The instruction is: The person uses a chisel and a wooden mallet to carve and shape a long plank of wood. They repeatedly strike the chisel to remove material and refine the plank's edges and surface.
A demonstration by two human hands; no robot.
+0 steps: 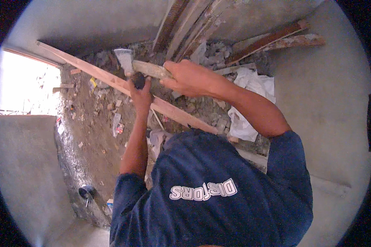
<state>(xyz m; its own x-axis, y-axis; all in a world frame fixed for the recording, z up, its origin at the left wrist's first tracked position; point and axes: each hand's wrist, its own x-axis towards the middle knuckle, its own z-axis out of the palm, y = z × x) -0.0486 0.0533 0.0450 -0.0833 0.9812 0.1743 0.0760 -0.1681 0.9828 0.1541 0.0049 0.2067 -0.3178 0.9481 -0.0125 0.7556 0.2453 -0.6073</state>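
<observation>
My right hand [183, 76] is closed round the wooden handle [151, 69] of a hatchet. Its grey metal head [124, 59] flares toward the far left. Just below that head, the fingers of my left hand [140, 94] curl about a small dark rounded thing [139, 80], whose kind I cannot make out. A long pale wooden plank [105, 77] runs slantwise under both hands, from the far left down to my chest. My left hand is over the plank; whether it also grips it is hidden.
Rubble and litter cover the dirt floor [97, 140]. Several boards [189, 24] lean at the far wall, with more timber [272, 41] to their right. White sacking [251, 88] lies at right. A dark round container [86, 191] sits at lower left, near a low wall [22, 160].
</observation>
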